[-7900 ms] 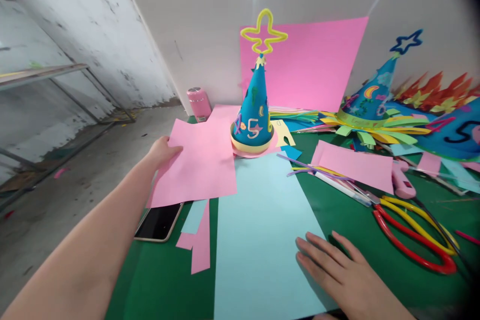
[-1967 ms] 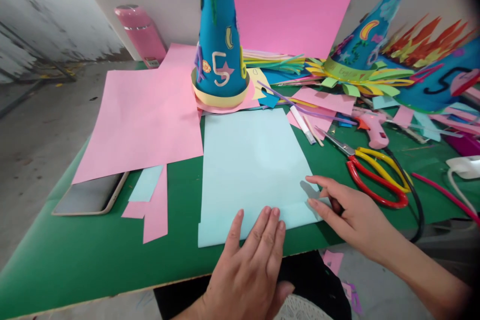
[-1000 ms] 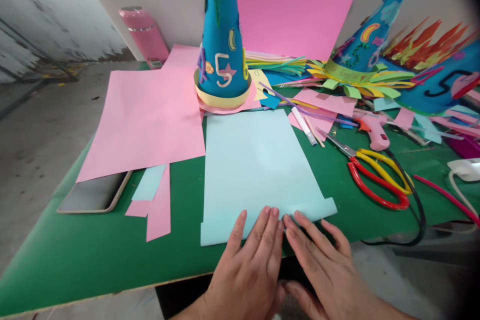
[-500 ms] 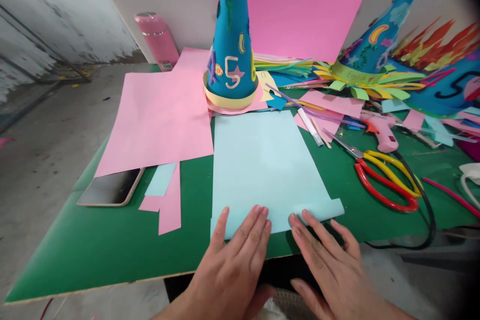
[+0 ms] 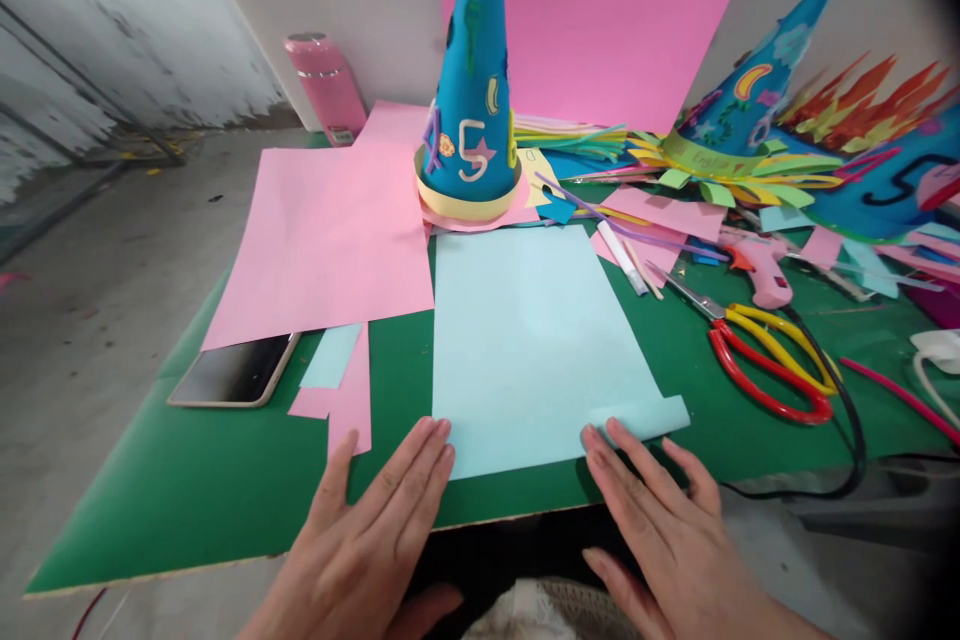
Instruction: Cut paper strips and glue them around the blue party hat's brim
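A light blue sheet of paper (image 5: 536, 340) lies on the green tabletop (image 5: 225, 495), its near right edge folded over into a narrow flap. My left hand (image 5: 367, 530) rests with fingers stretched out, fingertips on the sheet's near left corner. Flat on the folded flap, my right hand (image 5: 660, 520) has its fingers apart and presses near the front edge. Neither hand grips anything. Behind the sheet stands a blue paper cone hat (image 5: 472, 70) with a number 5 and a cream band.
Pink paper (image 5: 322, 240) partly covers a phone (image 5: 236, 375) at left, near paper scraps (image 5: 349, 390). A pink bottle (image 5: 328, 90) stands behind. Scissors (image 5: 772, 360), a pink glue gun (image 5: 761, 270), a white marker (image 5: 621, 258) and another cone hat (image 5: 757, 90) are at right.
My left hand has slid left along the near edge to the sheet's left corner. My right hand stays on the fold. The view has shifted slightly.
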A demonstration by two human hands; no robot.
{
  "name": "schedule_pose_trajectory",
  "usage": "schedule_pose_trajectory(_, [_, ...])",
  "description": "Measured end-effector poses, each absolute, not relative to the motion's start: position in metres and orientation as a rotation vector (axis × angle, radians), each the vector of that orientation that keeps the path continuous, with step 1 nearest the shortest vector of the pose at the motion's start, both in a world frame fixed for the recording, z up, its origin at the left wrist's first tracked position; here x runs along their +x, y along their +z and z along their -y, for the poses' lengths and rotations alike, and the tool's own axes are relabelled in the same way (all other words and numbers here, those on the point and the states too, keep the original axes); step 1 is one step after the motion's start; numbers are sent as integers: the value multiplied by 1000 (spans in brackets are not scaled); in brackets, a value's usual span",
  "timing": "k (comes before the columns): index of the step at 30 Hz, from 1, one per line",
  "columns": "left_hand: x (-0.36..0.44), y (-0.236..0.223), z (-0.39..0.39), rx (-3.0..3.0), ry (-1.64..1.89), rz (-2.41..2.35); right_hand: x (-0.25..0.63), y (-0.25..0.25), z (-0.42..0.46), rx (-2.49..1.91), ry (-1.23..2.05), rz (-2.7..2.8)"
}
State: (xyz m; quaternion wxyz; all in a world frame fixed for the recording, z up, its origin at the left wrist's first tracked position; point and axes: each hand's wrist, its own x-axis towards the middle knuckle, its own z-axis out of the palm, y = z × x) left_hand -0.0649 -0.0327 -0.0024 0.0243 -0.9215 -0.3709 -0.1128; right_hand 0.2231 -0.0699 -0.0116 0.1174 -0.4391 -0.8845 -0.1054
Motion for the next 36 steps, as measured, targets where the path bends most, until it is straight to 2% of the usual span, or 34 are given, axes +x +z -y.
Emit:
schedule_pose_trajectory(5, [-64,12,33,-2664,-421,1253,220,-14,70,-1282,-286,2575])
schedule_pose_trajectory(9, [-26,20,30,-2679,-502,902,216,-12,68,-1254,-285,2547])
schedule_pose_trajectory(14, [13,-1,27,-2785,-368,851,211,-8,67,-1256,-322,2480])
schedule_pose_trajectory(22, [10,-19,27,-2792,-414,871,191,-15,63,-1191,-317,2441])
schedule_pose_trajectory(36, [12,-28,25,-2763,-535,913,256,-10,77,-1476,-318,2570])
